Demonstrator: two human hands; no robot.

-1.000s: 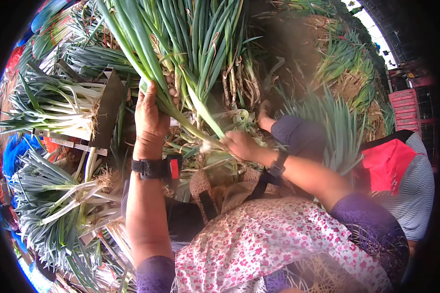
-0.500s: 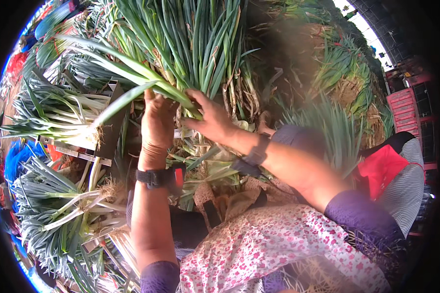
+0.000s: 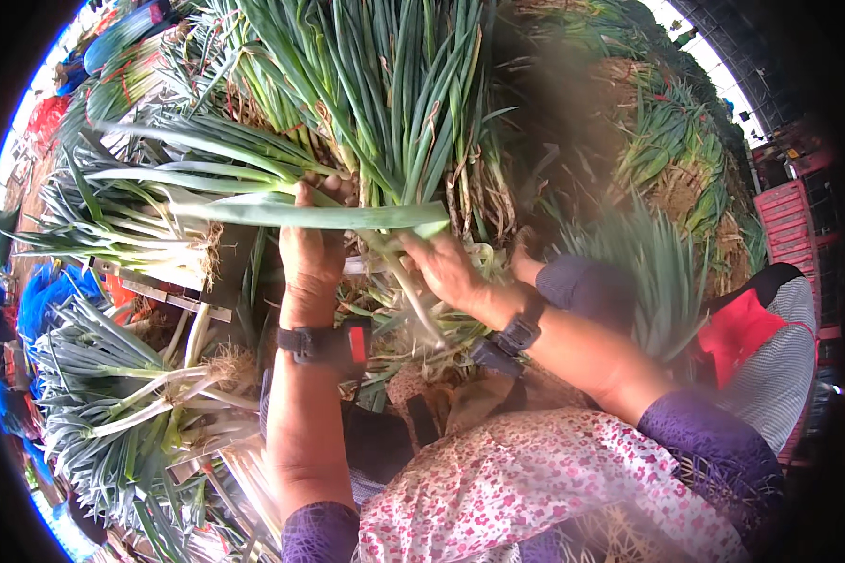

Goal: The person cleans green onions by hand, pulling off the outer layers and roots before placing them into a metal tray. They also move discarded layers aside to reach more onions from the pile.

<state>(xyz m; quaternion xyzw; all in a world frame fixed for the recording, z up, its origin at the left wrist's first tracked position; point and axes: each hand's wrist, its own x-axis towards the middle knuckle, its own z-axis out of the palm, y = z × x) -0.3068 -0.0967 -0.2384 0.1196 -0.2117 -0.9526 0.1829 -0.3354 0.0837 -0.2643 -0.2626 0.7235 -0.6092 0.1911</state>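
Over on the left, pale-stemmed spring onions (image 3: 141, 220) lie on a metal rack (image 3: 164, 292), roots at its right edge. Next along, the left hand (image 3: 312, 249) has its grip closed round a leafy onion (image 3: 409, 293), its pale end slanting down rightward between the hands, and here's the right hand (image 3: 446, 269), grip pinching a long green leaf (image 3: 366, 219) stretched back across the left.

Produce work area: heaped green onions (image 3: 408, 108), tied bundles (image 3: 133, 83), pinkish-red slatted panel (image 3: 787, 225).
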